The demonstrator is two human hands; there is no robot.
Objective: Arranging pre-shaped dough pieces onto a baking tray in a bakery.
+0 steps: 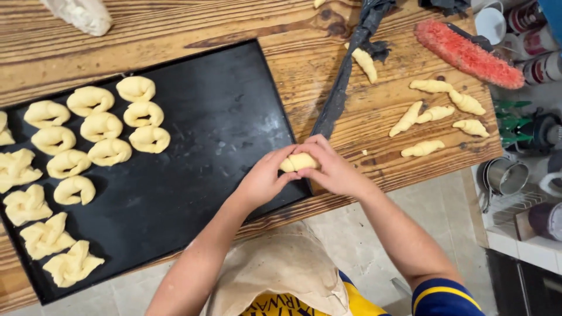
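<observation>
Both hands (pixel 301 169) curl closed around one dough roll (pixel 298 161).

Labelled red-and-white cans (pixel 535 47) at the top right corner, beside the wooden table (pixel 246 23)

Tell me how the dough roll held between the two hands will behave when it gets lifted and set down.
The dough roll probably bends easily: the pieces on the black tray are curled into crescents. It looks light, pinched between the left hand and right hand. Likely soft enough to dent under firm fingers.
</observation>
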